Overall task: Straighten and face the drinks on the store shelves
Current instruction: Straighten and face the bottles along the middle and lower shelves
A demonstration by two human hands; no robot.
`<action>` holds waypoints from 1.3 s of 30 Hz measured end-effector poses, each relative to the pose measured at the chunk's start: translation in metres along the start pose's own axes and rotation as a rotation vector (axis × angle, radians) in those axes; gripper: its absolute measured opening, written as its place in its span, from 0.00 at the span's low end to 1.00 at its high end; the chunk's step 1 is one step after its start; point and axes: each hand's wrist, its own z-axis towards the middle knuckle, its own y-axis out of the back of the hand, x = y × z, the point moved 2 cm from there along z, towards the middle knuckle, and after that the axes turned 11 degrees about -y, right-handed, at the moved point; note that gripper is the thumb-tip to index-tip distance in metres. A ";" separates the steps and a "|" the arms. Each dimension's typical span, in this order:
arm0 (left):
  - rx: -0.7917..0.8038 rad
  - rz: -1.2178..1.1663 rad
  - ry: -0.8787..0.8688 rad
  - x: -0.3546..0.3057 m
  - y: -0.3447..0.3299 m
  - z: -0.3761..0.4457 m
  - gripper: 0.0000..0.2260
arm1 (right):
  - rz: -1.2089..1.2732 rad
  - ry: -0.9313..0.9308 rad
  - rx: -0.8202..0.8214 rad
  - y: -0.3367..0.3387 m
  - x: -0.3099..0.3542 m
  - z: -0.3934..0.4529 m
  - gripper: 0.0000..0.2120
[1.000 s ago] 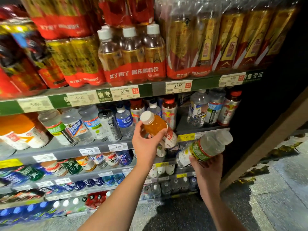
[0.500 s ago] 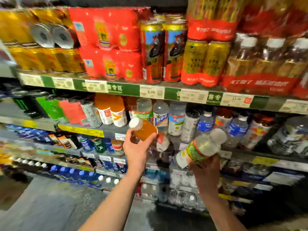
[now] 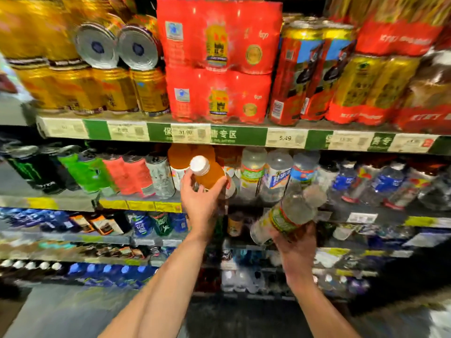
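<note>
Head view. Left hand (image 3: 199, 203) wrapped round orange bottle (image 3: 209, 175), fingers clamped on its body, white cap tilted up-left, just below green shelf strip (image 3: 239, 136) and in front of matching orange bottles. Right hand (image 3: 296, 242) clamped on clear bottle (image 3: 289, 213), tilted, lower right of strip. Likely full, moderately heavy, smooth plastic, stiff enough; best gripped mid-body, over label. Heavy blur: labels and price tags mostly unreadable, orange bottle's base hidden behind hand, gap in row not discernible.

Top shelf (image 3: 239, 136): gold cans (image 3: 117, 90), red multipacks (image 3: 217, 93).
</note>
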 end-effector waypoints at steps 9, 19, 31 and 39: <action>0.099 0.167 -0.042 0.017 -0.016 0.016 0.36 | -0.004 0.010 -0.062 -0.004 0.003 -0.008 0.38; 0.202 0.437 -0.169 0.018 -0.043 0.024 0.37 | 0.041 -0.023 -0.081 0.006 -0.003 -0.004 0.32; 0.095 0.368 -0.324 0.016 -0.049 -0.013 0.28 | 0.035 -0.073 -0.141 0.035 -0.007 0.002 0.34; 0.333 0.476 -0.238 0.053 -0.108 -0.069 0.27 | 0.017 -0.064 -0.066 0.077 0.000 0.032 0.31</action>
